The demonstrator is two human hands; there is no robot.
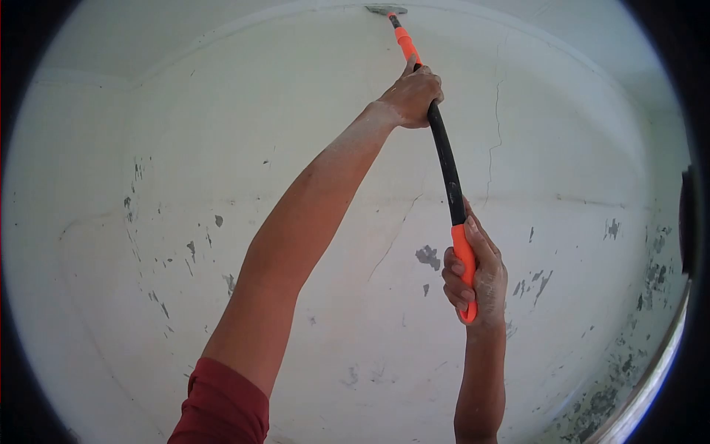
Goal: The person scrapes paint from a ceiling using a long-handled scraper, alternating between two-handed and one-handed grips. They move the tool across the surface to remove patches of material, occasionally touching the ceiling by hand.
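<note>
A long-handled scraper (446,163) with a black pole and orange grips slants up across the wall. My left hand (413,96) is wrapped round the upper part of the pole, just below the upper orange section. Lower down, my right hand (482,277) grips the orange end handle (464,255), its thumb lying along the handle. The grey head (387,10) of the scraper is at the top of the wall, near the line where it meets the ceiling. Whitish dust coats both hands and my left forearm.
The pale wall (333,170) has thin cracks and scattered grey patches (427,257) where paint is gone. Many more flaked spots (603,403) mark the lower right. A dark object (688,222) and a light curved edge (651,377) stand at the far right.
</note>
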